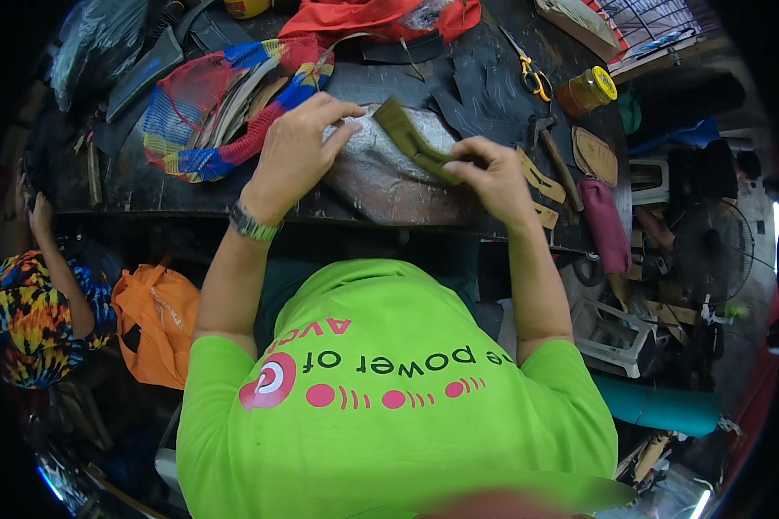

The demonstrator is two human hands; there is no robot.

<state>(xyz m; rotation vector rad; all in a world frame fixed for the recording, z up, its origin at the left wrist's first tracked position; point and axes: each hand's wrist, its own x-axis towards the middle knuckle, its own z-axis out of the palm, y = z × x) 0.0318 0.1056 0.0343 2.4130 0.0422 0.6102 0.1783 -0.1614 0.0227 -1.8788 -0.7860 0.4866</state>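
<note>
My right hand pinches one end of an olive-green strip, a curved flat piece with slots cut in it. The strip is tilted over a rounded slab with a silvery, worn top, at the table's near edge. To the left of the strip, my left hand hovers by the slab with thumb and forefinger a little apart. Nothing shows between those fingertips; its other fingers are curled and partly hidden. A watch is on my left wrist. Just left of this hand lies a red, blue and yellow mesh bag with flat pieces inside.
Dark cut sheets, orange-handled scissors and a yellow-lidded jar lie on the dark table. A hammer, tan cut-out pieces and a maroon pouch are at right. Another person's arm shows at far left.
</note>
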